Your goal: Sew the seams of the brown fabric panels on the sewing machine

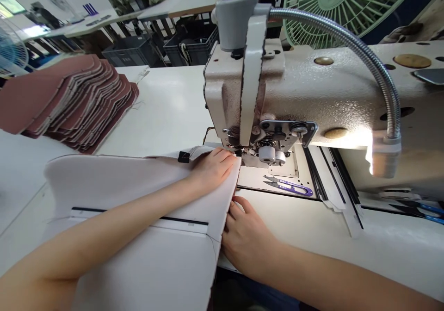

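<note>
A large white padded fabric panel point(138, 260) lies across the table, its right edge running up to the needle area of a sewing machine point(243, 98). My left hand point(213, 170) rests on top of the panel close to the presser foot, pressing it with fingers laid over it. Lower down, my right hand point(248, 237) pinches the panel's right edge; its fingertips are partly hidden behind the edge. A black binder clip point(183, 157) sits at the panel's far edge, beside my left hand. Under my left forearm, a white strip with a black line point(187, 223) crosses the panel.
Purple thread snips point(289, 186) lie on the machine bed. Black and white strips point(338, 177) and blue-handled scissors point(421, 209) are at the right. A stack of reddish-brown panels point(69, 98) stands far left. A flexible lamp point(383, 156) hangs over the bed, with a green fan point(322, 19) behind.
</note>
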Demonstrator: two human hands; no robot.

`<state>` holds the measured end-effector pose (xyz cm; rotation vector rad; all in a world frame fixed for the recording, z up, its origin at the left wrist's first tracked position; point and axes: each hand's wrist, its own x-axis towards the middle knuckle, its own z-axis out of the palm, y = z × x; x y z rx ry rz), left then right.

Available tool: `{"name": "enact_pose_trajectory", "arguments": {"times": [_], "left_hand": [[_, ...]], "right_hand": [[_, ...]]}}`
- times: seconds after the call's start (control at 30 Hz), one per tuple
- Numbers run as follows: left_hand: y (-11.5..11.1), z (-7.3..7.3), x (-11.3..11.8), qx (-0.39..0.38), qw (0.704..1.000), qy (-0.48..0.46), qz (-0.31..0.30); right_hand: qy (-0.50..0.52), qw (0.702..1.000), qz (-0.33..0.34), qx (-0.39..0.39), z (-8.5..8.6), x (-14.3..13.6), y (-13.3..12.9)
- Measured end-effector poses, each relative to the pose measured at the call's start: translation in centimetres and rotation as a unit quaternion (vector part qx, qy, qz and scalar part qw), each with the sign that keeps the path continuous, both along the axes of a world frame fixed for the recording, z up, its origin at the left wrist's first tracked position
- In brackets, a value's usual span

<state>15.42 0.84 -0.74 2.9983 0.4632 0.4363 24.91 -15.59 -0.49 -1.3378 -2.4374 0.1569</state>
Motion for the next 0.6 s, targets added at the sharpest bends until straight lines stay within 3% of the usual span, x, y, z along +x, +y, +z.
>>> {"name": "enact_pose_trajectory", "arguments": {"times": [0.3, 0.6], "left_hand": [[0.0, 0.6, -0.2, -0.031, 0.999, 0.01, 0.002], [-1.0, 1.4, -1.7, -0.059, 0.996, 0.064, -0.007]], "right_hand": [[-0.003, 1.0, -0.007, 0.008, -0.3, 0.0, -0.1], [-0.02, 0.998, 0.021, -0.056, 0.5, 0.1, 0.1]]}}
